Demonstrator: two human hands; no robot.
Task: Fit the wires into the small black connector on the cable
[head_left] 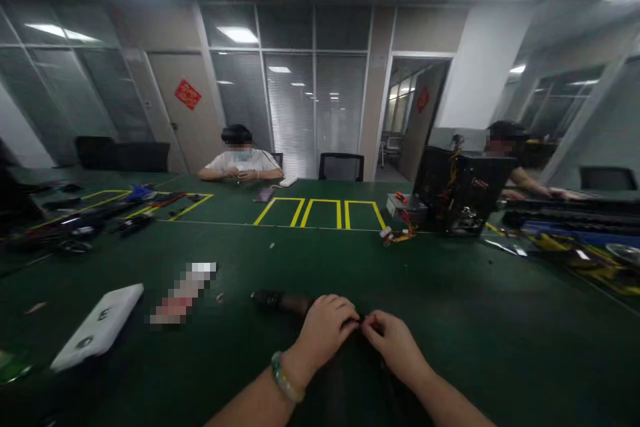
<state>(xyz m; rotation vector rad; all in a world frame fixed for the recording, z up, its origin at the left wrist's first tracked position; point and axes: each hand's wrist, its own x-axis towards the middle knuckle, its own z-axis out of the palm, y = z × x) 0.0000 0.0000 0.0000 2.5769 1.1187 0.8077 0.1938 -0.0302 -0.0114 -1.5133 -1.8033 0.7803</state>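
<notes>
On the green table in front of me lies a long dark object with a narrow, pale-tipped end pointing left; its kind is not clear. My left hand, with a beaded bracelet on the wrist, rests over its right part with fingers bent and thumb drawn in. Close beside it, my right hand is closed, thumb and forefinger pinched together. The fingertips of both hands nearly meet at something small and dark that I cannot make out. Dark material below the hands is hard to tell from the table.
A white box-like item and a blurred card lie at left. Cables sit farther back. An open computer case and power supply stand at back right. Two people sit across the table.
</notes>
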